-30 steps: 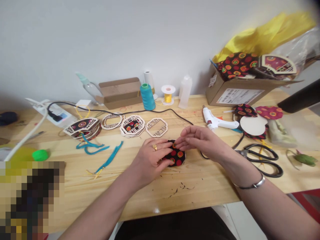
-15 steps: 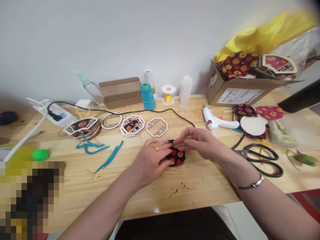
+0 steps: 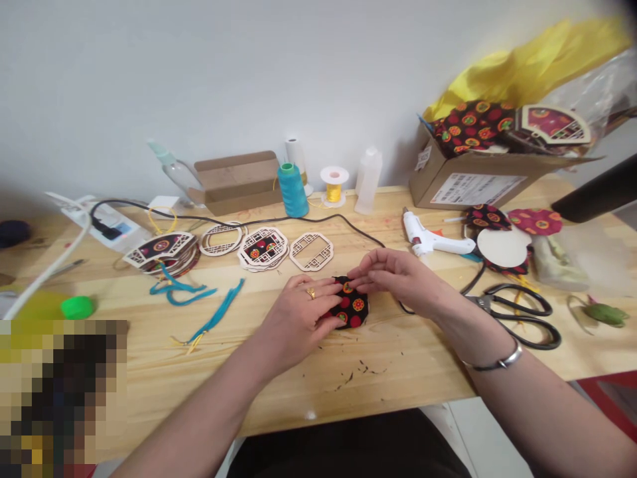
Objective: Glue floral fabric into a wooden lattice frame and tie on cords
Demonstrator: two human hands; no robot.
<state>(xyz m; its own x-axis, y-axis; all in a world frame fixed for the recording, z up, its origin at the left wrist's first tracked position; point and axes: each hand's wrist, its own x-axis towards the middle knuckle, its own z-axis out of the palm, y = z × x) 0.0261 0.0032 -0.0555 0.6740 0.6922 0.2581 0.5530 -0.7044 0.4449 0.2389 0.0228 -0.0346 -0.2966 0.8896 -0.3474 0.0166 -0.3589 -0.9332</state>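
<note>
Worktop, midway between front and back edges: left hand and right hand were on a patterned fabric piece.
Left held it down, thumb and fingers spread; right had fingers bunched at its far rim, pinch or touch, couldn't tell. Best handling, my read: even left pressure, light right fingertips, dark scraps toward the front edge out from under.

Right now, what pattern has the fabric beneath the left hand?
Black fabric with red dots and flower motifs; head view.
</note>
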